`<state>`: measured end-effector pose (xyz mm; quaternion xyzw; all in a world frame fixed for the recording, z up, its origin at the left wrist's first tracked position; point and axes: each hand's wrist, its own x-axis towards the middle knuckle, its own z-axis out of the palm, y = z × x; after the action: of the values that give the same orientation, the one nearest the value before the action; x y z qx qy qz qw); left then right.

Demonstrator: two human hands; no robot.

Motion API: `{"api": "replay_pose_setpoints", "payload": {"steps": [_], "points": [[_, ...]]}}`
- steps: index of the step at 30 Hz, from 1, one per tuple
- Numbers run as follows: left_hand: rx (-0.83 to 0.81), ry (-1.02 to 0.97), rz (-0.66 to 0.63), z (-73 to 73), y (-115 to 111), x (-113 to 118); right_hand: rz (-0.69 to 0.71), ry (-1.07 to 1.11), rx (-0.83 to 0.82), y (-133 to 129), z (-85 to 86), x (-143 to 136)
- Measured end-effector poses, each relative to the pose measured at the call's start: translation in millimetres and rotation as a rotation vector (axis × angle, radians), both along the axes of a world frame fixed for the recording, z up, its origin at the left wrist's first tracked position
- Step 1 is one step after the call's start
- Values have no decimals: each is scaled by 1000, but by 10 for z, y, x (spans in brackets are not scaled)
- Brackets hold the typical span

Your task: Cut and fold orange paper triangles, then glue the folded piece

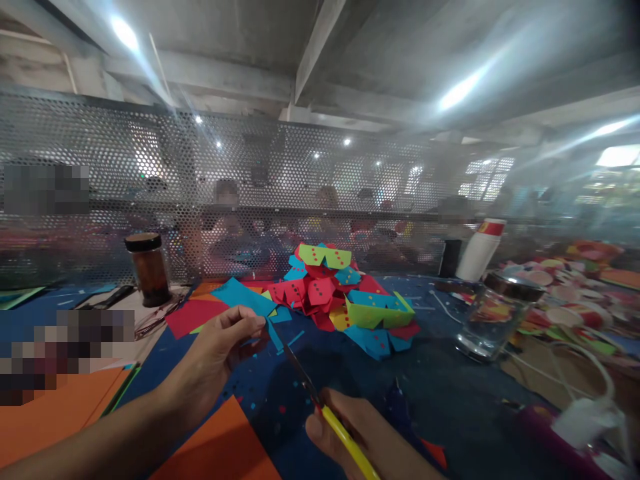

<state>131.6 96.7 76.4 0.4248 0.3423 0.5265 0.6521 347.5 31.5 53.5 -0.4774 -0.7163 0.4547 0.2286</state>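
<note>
Left hand (215,353): thumb and fingers pinched on a small blue paper piece (273,335), held over the tabletop (435,380) just in front of the coloured stack. Right hand (357,427): closed around the yellow grip of the scissors (345,439), blades angled up and left at the blue piece. Tips are right at the paper; contact or bite can't be confirmed, nor how far the blades are parted.

Behind the left hand: larger blue sheet (240,297), partly over a red sheet (195,317). Can't tell if the pinched piece is joined to it. Loose thin blue strip (295,341) beside the blades, small scraps scattered on the blue surface below.

Centre: heap of folded red pieces (300,293) with dots, a lime piece (325,256) on top, a second lime piece (377,318) and a blue piece (380,343) at its right.

Near edge: orange sheet (220,447) between the forearms. Left side: jar of brown liquid (151,270), dark lid on. Right side: glass jar (493,323) with metal lid, white container (477,255) tilted behind it, blurred paper pile (565,300) further right. Perforated screen (250,167) along the back, people blurry through it.
</note>
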Motion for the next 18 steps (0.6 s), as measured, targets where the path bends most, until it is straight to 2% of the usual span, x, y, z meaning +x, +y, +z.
{"api": "replay_pose_setpoints", "payload": {"steps": [7,18], "points": [[9,-42,15,-5,24,-6,0,-26,-18,28,-98,17],[-2,-42,24,35,1,-10,23,-27,1,15,-31,22]]}}
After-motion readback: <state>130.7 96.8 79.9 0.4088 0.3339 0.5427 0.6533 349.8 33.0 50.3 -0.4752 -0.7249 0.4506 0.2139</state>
